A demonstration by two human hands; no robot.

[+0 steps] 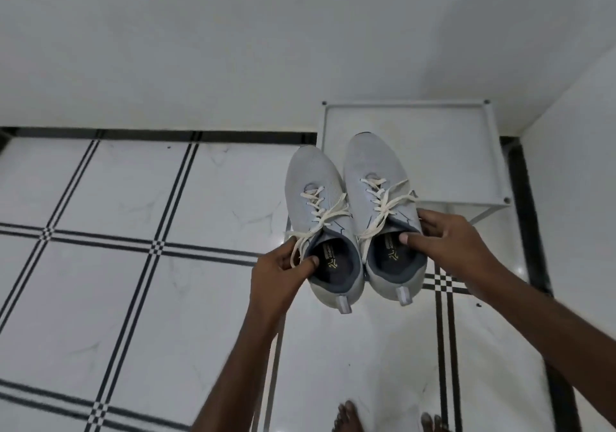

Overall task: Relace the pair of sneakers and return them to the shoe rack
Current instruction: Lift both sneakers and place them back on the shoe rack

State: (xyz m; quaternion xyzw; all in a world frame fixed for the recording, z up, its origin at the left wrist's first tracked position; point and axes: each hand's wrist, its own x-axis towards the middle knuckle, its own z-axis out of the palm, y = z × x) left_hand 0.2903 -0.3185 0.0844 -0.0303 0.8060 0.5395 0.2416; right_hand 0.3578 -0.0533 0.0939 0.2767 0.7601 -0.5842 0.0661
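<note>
Two light grey sneakers with cream laces hang side by side in the air, toes pointing away from me. My left hand grips the left sneaker at the collar, thumb inside the opening. My right hand holds the right sneaker the same way at its collar. Both are laced, with loose lace ends trailing. The toe of the right sneaker is over the front left part of the white shoe rack's top shelf; the left sneaker is beside the rack's left edge.
The rack stands in the corner against white walls. The floor is white tile with black stripe borders. My bare feet show at the bottom edge, just in front of the rack.
</note>
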